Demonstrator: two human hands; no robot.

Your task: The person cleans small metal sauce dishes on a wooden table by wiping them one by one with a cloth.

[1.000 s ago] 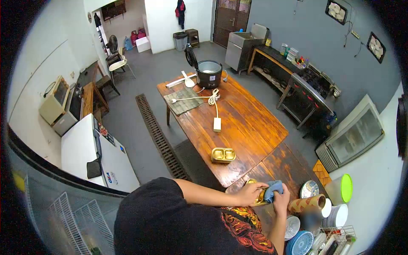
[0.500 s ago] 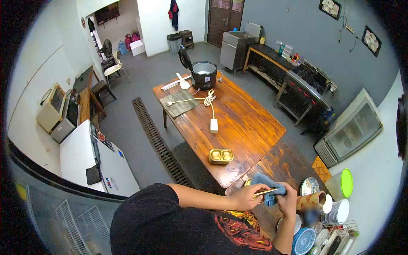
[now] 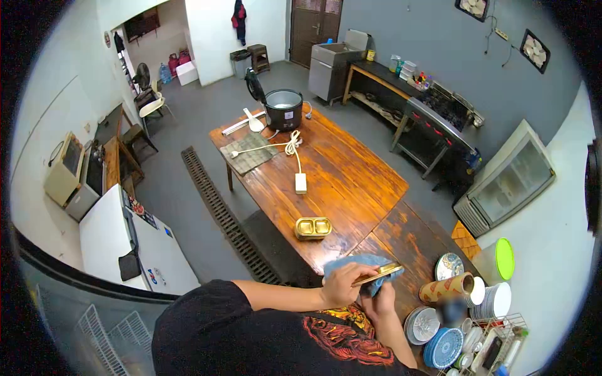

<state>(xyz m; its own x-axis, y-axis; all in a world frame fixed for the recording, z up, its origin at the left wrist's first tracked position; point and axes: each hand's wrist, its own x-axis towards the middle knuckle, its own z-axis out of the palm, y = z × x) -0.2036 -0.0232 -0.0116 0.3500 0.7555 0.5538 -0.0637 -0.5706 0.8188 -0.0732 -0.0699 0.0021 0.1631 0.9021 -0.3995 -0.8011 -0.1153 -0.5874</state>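
My left hand (image 3: 343, 285) is closed on the edge of a flat gold-coloured piece (image 3: 384, 273), seen nearly edge-on, so its full shape is hidden. A blue cloth (image 3: 357, 259) lies spread behind and under that piece. From below, my right hand (image 3: 380, 302) grips the cloth against the piece, its fingers partly covered. A little beyond my hands, a gold two-compartment dish (image 3: 313, 229) sits on the wooden table (image 3: 351, 182).
Farther along the table are a white power strip (image 3: 301, 183), an open rice cooker (image 3: 284, 111) and a rice paddle (image 3: 254, 121). To my right stand stacked plates (image 3: 495, 302), a patterned cylinder (image 3: 442, 288), blue plates (image 3: 446, 348) and a wire rack (image 3: 511, 326).
The cloth, bunched between my hands before, is now spread out behind the gold piece. My right hand has moved left and under it. The whole view has shifted slightly.
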